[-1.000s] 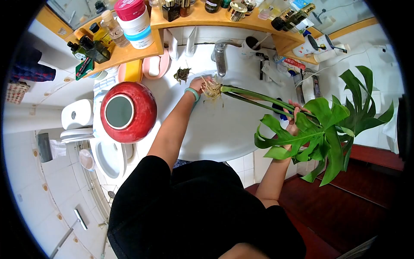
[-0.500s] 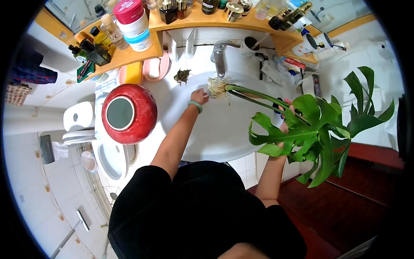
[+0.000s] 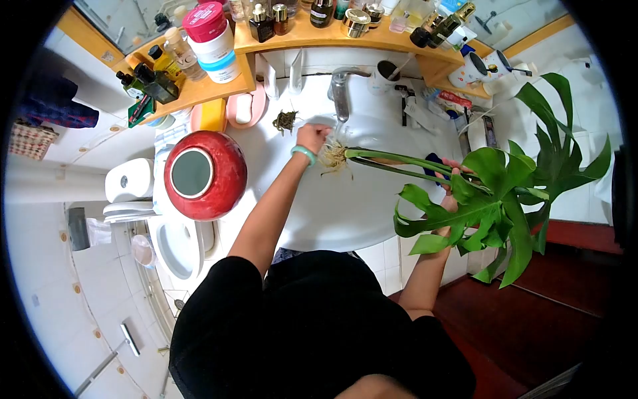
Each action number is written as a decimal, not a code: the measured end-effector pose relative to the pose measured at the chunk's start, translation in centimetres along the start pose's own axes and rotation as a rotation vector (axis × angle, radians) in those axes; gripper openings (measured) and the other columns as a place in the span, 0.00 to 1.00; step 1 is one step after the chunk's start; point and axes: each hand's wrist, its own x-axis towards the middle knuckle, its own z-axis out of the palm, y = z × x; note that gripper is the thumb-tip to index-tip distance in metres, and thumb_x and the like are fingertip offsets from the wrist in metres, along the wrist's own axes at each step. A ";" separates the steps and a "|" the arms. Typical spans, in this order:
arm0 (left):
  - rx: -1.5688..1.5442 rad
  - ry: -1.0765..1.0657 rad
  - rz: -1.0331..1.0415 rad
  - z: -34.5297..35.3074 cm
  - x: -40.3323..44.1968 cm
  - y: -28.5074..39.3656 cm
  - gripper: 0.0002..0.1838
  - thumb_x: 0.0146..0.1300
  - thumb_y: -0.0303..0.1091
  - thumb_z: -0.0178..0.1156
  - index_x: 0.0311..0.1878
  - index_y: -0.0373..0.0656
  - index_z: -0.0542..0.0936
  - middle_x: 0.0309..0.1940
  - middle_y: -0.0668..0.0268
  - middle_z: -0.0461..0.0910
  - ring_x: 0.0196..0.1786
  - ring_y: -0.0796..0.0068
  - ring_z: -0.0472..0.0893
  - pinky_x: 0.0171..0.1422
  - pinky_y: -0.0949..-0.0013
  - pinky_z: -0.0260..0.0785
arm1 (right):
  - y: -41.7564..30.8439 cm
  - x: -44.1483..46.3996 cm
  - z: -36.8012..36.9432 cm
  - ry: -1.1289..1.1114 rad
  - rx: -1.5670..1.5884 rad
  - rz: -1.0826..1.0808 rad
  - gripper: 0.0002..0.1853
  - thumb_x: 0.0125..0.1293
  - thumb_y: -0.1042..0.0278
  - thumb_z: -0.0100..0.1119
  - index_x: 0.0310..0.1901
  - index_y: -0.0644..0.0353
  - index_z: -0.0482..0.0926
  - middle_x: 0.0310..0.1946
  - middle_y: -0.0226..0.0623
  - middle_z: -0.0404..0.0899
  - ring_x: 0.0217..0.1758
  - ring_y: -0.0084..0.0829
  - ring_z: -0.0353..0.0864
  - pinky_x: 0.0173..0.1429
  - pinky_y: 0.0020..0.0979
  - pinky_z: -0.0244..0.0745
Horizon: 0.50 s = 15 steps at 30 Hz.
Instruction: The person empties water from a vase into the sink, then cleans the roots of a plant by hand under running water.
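A monstera plant (image 3: 488,203) with large split leaves lies sideways over the white sink (image 3: 372,219). Its pale bare roots (image 3: 334,158) hang under the faucet (image 3: 341,100), where a thin stream of water runs. My right hand (image 3: 453,174) is closed around the green stems near the leaves, which partly cover it. My left hand (image 3: 314,137), with a pale green bangle at the wrist, is beside the faucet's outlet and just above the roots. Its fingers are curled in; what they hold, if anything, cannot be made out. A dark clump of old roots (image 3: 286,121) sits on the sink's back-left rim.
A round red vase (image 3: 229,176) stands on the counter left of the sink. Behind are a pink soap dish (image 3: 256,113) and a wooden shelf (image 3: 292,41) crowded with bottles and jars. A cup (image 3: 384,76), a razor and tubes lie along the back right.
My left hand has moved up toward the faucet and its fingers have curled in. The roots have dropped slightly toward me, and the leaves have shifted a little to the right.
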 end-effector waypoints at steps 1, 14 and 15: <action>0.093 -0.057 0.035 0.6 0.5 0.9 0.08 0.51 0.36 0.64 0.30 0.42 0.83 0.22 0.57 0.80 0.26 0.65 0.80 0.35 0.68 0.72 | -0.5 -0.2 -0.1 0.000 -0.001 0.000 0.08 0.65 0.69 0.51 0.43 0.62 0.71 0.39 0.41 0.76 0.46 0.33 0.78 0.44 0.32 0.80; 0.424 -0.094 0.154 -0.9 1.1 2.1 0.05 0.51 0.28 0.59 0.29 0.44 0.83 0.19 0.61 0.80 0.23 0.71 0.81 0.32 0.69 0.73 | -1.6 0.2 -3.7 0.037 -0.038 -0.077 0.09 0.64 0.69 0.52 0.44 0.62 0.71 0.40 0.43 0.76 0.45 0.34 0.77 0.45 0.33 0.79; 0.516 -0.027 0.219 -2.1 0.5 2.1 0.06 0.51 0.27 0.58 0.31 0.46 0.84 0.21 0.61 0.80 0.24 0.69 0.81 0.33 0.68 0.73 | -1.7 0.2 -3.8 0.034 -0.035 -0.070 0.09 0.64 0.69 0.52 0.44 0.63 0.71 0.40 0.43 0.76 0.45 0.34 0.77 0.45 0.33 0.79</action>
